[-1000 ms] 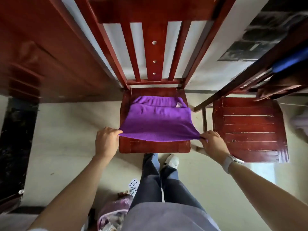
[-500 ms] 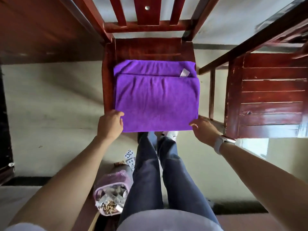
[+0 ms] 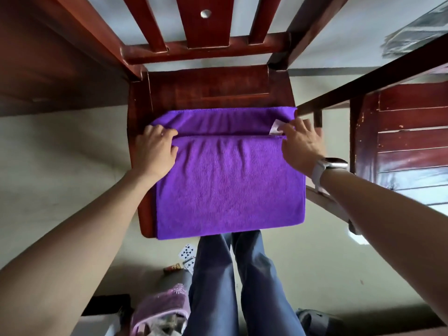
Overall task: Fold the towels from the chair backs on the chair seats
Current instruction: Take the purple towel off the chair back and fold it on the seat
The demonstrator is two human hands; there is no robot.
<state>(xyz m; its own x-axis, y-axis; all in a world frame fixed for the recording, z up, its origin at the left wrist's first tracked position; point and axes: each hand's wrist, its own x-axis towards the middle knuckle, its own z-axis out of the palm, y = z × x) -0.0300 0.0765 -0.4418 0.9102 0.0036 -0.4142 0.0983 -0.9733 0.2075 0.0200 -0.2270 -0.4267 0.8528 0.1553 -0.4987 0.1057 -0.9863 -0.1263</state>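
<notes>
A purple towel (image 3: 228, 185) lies folded on the seat of the red-brown wooden chair (image 3: 218, 86), its near edge hanging a little over the seat's front. The upper layer stops short of the far edge, so a strip of the lower layer shows behind it, with a white label (image 3: 275, 126) at the right. My left hand (image 3: 156, 150) grips the far left corner of the upper layer with curled fingers. My right hand (image 3: 300, 141) pinches the far right corner beside the label, with its other fingers spread. Small wrinkles run between the two hands.
A second wooden chair seat (image 3: 409, 141) stands to the right, its dark frame rail (image 3: 363, 86) crossing close to my right hand. The slatted chair back (image 3: 203, 25) rises behind the towel. On the floor by my legs lie playing cards (image 3: 187, 252) and a pink bag (image 3: 160, 311).
Both hands let go of the towel's near edge and moved forward to the far corners of the upper layer. The camera has come closer over the seat.
</notes>
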